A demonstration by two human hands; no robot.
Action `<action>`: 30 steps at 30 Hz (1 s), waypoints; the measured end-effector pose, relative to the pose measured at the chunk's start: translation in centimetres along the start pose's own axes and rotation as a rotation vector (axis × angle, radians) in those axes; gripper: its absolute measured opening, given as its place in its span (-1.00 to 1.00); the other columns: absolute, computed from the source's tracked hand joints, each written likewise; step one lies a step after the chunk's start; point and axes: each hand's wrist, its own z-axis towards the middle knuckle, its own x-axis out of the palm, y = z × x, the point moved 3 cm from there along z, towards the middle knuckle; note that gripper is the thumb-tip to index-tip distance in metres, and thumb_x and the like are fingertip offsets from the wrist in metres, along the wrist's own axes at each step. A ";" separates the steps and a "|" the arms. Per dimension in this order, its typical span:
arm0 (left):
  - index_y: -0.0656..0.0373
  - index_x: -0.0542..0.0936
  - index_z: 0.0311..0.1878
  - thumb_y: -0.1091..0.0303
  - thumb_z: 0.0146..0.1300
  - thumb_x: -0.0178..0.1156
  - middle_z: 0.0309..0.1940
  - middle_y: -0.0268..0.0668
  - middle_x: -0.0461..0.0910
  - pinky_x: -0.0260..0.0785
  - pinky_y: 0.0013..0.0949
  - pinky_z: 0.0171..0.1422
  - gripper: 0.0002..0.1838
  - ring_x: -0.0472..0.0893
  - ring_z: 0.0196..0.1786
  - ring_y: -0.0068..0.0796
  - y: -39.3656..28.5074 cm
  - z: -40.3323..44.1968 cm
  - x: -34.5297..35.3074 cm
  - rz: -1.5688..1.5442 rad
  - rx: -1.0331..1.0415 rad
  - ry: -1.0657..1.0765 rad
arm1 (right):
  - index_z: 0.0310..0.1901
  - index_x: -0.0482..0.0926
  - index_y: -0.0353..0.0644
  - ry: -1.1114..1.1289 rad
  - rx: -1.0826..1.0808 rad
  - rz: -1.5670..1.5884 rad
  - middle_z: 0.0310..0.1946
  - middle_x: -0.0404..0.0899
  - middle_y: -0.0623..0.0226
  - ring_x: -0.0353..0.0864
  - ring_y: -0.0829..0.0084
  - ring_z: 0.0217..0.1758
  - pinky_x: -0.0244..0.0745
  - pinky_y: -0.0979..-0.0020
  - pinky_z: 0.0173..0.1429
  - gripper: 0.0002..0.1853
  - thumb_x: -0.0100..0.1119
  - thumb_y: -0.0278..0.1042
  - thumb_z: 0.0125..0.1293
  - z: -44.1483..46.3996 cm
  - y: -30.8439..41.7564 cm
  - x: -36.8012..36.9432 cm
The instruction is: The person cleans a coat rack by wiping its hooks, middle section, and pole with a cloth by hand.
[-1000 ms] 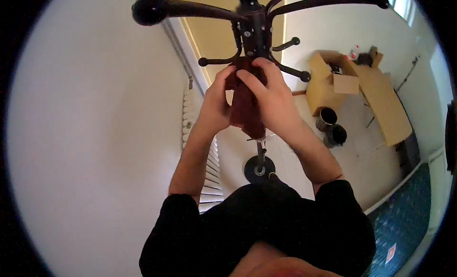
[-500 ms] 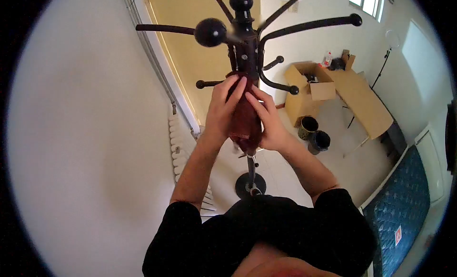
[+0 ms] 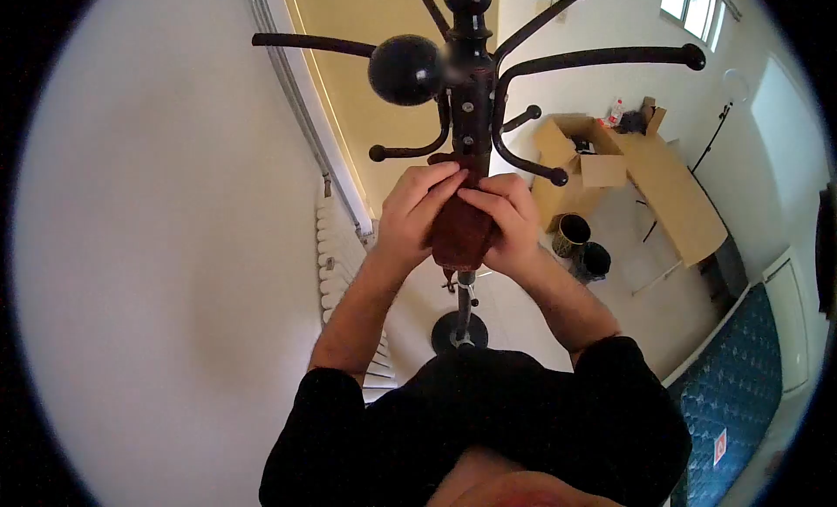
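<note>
A black coat rack (image 3: 469, 115) with curved, ball-tipped arms stands upright in front of me. Around its post, just below the lower hooks, is a dark red cloth (image 3: 462, 232). My left hand (image 3: 414, 212) is closed on the cloth's left side, fingertips near its top edge. From the right, my right hand (image 3: 507, 219) grips the same cloth, its fingers bent toward those of my left hand. The fingertips nearly meet at the front. Below the cloth the thinner pole runs down to a round black base (image 3: 447, 333).
A white radiator (image 3: 330, 263) lines the left wall. At the right are an open cardboard box (image 3: 562, 189), a tan table (image 3: 676, 193), two dark bins (image 3: 571, 231) and a blue mattress (image 3: 732, 394). A door (image 3: 349, 97) is behind the rack.
The view tilted up, then shifted slightly. Both hands have moved lower on the rack with the cloth, whose lower part now hangs flatter and wider at the front.
</note>
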 end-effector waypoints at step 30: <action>0.24 0.59 0.22 0.56 0.11 0.32 0.15 -0.04 0.57 0.45 -0.25 0.26 -0.47 0.60 0.18 -0.07 2.9 -2.6 2.0 -0.427 -0.406 0.015 | 0.25 0.56 -0.14 -0.085 0.210 -0.106 -0.13 0.55 0.21 0.62 0.38 -0.03 0.58 0.37 0.06 -0.34 0.49 -0.52 0.01 -0.1 -2.1 0.5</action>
